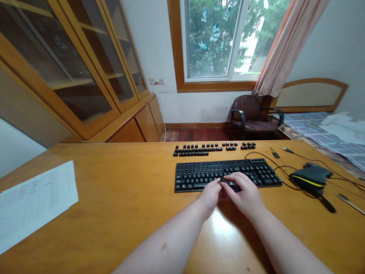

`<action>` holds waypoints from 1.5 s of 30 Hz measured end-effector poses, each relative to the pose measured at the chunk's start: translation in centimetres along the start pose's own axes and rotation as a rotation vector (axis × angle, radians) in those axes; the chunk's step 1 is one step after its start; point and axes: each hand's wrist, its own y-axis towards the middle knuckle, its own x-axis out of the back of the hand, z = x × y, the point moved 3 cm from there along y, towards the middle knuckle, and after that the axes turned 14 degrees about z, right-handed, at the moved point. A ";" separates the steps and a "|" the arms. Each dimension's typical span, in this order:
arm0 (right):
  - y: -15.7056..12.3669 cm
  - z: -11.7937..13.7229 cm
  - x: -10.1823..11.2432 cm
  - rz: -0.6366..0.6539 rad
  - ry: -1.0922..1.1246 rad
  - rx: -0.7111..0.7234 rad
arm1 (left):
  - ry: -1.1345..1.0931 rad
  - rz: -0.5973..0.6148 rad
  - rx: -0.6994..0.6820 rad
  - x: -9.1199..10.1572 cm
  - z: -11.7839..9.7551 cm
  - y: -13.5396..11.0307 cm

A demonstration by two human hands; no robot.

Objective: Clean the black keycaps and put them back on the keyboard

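Observation:
My left hand (211, 195) and my right hand (244, 192) meet over the front edge of a black keyboard (196, 176). Pinched between their fingertips is a small black keycap (222, 179). Both hands are closed, and they hide part of the keyboard's lower rows. Behind the keyboard, loose black keycaps (191, 153) lie lined up in rows on the wooden desk (119, 205). More loose keycaps (248, 145) sit in small groups at the right end of those rows.
On the right lie a dark grey cloth pouch (309, 177) with a yellow stripe, black cables (288, 166), a small black piece (275, 155) and a brush (349, 203). Printed paper sheets (40, 203) rest at the left. A chair (248, 114) stands beyond the desk.

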 end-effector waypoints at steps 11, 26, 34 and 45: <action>0.2 -1.0 0.7 0.032 -0.036 0.027 | -0.002 0.003 -0.028 0.3 -0.1 0.3; 0.3 -1.8 0.9 0.107 0.230 0.005 | -0.116 0.031 -0.065 -0.3 -1.0 -0.2; 0.1 -3.2 0.0 -0.125 0.481 -0.213 | -0.186 0.039 -0.005 0.0 -1.2 -0.2; 0.1 -3.6 0.6 -0.107 0.266 -0.192 | -0.203 0.055 0.015 -0.1 -1.3 -0.2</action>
